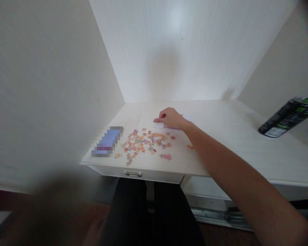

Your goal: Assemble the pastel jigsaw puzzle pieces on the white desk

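R hand [170,118] fingers curled, tips on pale sheet [159,125] behind puzzle pcs [146,142]; grasp unclear; dark can [289,117] label green, unreadable.

- Toward the person from the right hand [169,118], loose puzzle pieces [146,141] litter the counter [220,136].
- Left of them lies a flat blue object [107,141].
- To the hand's right, the counter is bare out to a dark can [289,117].
- The back wall [184,61] stands close beyond the hand.
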Available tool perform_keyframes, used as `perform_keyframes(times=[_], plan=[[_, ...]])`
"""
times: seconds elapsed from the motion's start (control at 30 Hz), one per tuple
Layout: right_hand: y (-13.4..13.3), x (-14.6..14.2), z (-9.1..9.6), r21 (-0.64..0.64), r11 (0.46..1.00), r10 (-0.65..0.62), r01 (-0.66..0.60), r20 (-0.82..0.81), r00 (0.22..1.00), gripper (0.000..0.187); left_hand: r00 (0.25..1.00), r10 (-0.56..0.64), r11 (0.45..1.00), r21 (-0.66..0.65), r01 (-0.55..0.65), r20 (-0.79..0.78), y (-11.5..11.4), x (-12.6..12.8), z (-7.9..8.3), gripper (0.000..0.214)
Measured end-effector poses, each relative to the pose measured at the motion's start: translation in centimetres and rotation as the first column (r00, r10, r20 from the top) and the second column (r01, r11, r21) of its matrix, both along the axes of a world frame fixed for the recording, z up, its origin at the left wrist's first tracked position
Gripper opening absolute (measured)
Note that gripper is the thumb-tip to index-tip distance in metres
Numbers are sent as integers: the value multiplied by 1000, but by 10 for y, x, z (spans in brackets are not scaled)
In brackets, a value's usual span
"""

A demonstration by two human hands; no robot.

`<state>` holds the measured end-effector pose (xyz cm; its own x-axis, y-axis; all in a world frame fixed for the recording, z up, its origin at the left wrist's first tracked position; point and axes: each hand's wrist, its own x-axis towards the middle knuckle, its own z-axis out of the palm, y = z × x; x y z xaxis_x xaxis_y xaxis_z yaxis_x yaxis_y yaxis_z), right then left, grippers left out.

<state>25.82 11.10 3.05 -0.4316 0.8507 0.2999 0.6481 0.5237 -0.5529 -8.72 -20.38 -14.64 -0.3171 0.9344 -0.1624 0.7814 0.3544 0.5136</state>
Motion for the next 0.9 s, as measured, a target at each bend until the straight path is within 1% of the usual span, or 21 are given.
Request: perform_keyframes(times=[0.17, 0.27, 0.33, 0.4, 0.5, 0.6, 0.67, 0.73, 0.83, 0.9], plan=[[7, 13, -3, -67, 994, -86, 81, -74, 994, 53, 1000, 11, 998, 57, -12, 27, -19, -7, 0, 45], [11, 22, -3, -92, 991, -113, 102, -117, 987, 56, 999, -40, 995, 85, 41, -17, -23, -6, 2, 48], [13, 27, -3, -100, 988, -129, 115, -143, 981, 59, 991, -103, 989, 94, 111, -81, -20, -5, 9, 45], [15, 32, -5, -93, 987, -142, 128, -154, 978, 62, 976, -150, 983, 82, 164, -156, -12, -7, 20, 39], [19, 37, -9, -74, 985, -169, 158, -178, 969, 68, 964, -145, 985, 59, 162, -223, 4, -11, 38, 31], [23, 39, -17, -55, 980, -200, 192, -198, 960, 73, 964, -114, 989, 68, 134, -242, 15, -11, 49, 28], [25, 39, -22, -50, 977, -211, 205, -200, 957, 74, 962, -97, 990, 72, 119, -254, 14, -8, 54, 27], [28, 38, -25, -50, 977, -215, 209, -198, 956, 74, 960, -94, 991, 69, 116, -263, 6, -5, 58, 26], [30, 37, -26, -55, 979, -206, 199, -198, 958, 74, 955, -142, 987, 41, 158, -259, -6, -3, 65, 28], [31, 36, -26, -53, 981, -195, 188, -200, 960, 72, 947, -190, 980, 12, 199, -261, -9, -3, 70, 32]])
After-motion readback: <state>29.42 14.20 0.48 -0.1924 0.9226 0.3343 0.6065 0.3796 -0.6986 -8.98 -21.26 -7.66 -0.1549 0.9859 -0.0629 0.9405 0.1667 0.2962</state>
